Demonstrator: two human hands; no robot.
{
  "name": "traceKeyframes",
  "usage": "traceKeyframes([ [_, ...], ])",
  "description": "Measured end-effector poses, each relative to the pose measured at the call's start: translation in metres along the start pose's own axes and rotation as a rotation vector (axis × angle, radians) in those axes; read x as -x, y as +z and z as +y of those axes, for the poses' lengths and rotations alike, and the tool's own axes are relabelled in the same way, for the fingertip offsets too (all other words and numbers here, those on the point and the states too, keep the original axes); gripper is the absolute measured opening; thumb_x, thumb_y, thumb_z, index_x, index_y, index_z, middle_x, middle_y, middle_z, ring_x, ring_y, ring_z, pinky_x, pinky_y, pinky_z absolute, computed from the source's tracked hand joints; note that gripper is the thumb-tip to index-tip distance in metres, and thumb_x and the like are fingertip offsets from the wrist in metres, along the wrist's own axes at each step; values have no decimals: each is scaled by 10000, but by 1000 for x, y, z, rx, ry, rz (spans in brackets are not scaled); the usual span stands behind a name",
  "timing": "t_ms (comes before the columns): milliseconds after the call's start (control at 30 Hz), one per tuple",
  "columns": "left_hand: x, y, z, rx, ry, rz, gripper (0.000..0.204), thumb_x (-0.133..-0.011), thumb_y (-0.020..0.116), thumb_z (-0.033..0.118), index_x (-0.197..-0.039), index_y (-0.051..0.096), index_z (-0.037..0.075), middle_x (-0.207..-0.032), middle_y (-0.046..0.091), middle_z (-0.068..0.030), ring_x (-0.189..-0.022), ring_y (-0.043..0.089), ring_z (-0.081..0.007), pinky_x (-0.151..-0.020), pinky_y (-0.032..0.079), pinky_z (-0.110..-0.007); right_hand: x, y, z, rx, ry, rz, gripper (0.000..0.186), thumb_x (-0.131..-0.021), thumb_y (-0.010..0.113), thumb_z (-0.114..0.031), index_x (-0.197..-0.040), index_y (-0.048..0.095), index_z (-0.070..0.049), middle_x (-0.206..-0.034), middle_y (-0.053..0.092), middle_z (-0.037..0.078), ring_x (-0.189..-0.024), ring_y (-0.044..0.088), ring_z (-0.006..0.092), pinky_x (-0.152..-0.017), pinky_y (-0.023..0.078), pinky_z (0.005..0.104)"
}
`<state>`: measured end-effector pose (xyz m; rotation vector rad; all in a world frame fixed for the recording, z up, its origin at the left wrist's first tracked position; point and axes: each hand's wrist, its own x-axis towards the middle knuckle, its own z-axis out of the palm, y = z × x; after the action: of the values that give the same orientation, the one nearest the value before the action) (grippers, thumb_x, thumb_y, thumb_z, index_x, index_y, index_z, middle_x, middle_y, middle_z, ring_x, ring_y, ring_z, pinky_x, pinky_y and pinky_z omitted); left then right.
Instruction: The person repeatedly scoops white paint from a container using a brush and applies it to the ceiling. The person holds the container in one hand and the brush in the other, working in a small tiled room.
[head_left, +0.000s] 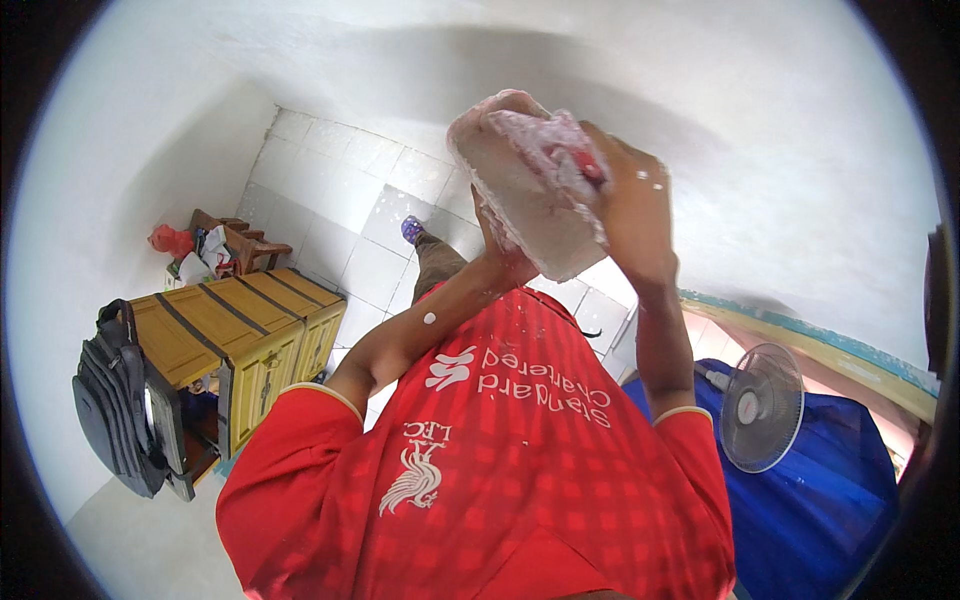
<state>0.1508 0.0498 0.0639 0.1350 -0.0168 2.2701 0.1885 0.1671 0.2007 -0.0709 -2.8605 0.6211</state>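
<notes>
In front of my chest is a flat, pale grey, roughly rectangular board [535,222] with thick whitish-pink paste along its edges. My left hand [503,243] supports it from below, most of its fingers hidden behind the board. On its upper right part sits a crumpled, pinkish-white, rag-like thing [548,148] with a red patch, blurred by motion. My right hand [637,205] is closed on this thing and presses it against the board, its fingertips hidden. White specks dot my right hand and left forearm.
A white wall [780,170] rises close ahead and to the right. Left stands a yellow-brown cabinet [225,335] with a dark backpack [118,400] against it. Bags lie on a wooden seat [240,240] behind. At right, a fan [762,408] stands by a blue cover [810,500]. Pale tiles [345,205] cover the floor.
</notes>
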Motion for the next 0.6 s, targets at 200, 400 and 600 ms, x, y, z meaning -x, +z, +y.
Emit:
traceKeyframes([
  [200,-16,-38,-7,-101,87,129,791,-892,392,763,-1450,421,203,-1383,537,-54,-1271,534,-280,-1089,429,-514,10,3,-4,35,-75,-25,450,-907,635,-211,-1342,565,-121,-1248,648,148,-1126,625,320,-968,465,450],
  [400,-2,-10,-13,152,69,90,764,-909,365,768,-1435,431,218,-1345,551,-25,-1257,540,-255,-1084,440,-491,17,-5,0,155,-74,2,431,-916,608,-183,-1336,552,-103,-1285,619,149,-1166,606,321,-978,460,467],
  [600,-6,2,-14,-277,159,228,700,-934,364,726,-1403,453,215,-1300,573,-19,-1206,571,-252,-1053,468,-477,2,-46,-30,-223,239,-39,447,-895,629,-146,-1332,567,-73,-1184,661,203,-1064,638,380,-962,466,462],
])
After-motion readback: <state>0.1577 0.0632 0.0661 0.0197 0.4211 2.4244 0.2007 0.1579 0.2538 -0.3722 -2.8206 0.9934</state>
